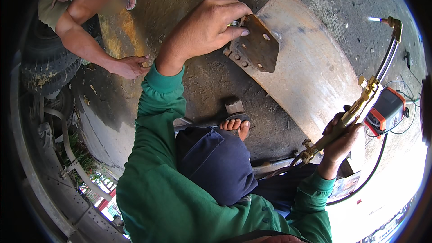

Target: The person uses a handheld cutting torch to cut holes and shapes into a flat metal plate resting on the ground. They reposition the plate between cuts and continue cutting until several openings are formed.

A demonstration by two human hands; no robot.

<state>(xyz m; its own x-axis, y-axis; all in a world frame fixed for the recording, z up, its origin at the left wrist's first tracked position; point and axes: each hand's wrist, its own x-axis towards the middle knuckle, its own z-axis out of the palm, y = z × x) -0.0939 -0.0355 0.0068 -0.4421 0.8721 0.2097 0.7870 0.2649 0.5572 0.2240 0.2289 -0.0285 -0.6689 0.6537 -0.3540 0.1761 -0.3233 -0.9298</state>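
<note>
My left hand [200,31] pinches the upper edge of a brown, rusty metal bracket [260,45] with several holes, thumb on the near side. The bracket stands tilted at the left end of a large curved steel plate [310,58] on the ground; how firmly it touches the plate cannot be made out. In my right hand [339,141] is a brass cutting torch [371,92], gripped round its handle. Its long tubes reach up and away to a bent head at the far right, where a small bright flame [374,19] burns, pointing left and well apart from the bracket.
A co-worker's hand [130,66] reaches in at upper left, near my left forearm. Beside that person are large tyres [49,58]. An orange-and-black machine [388,108] with thin cables stands right of the torch. My sandalled foot [236,126] rests below the plate.
</note>
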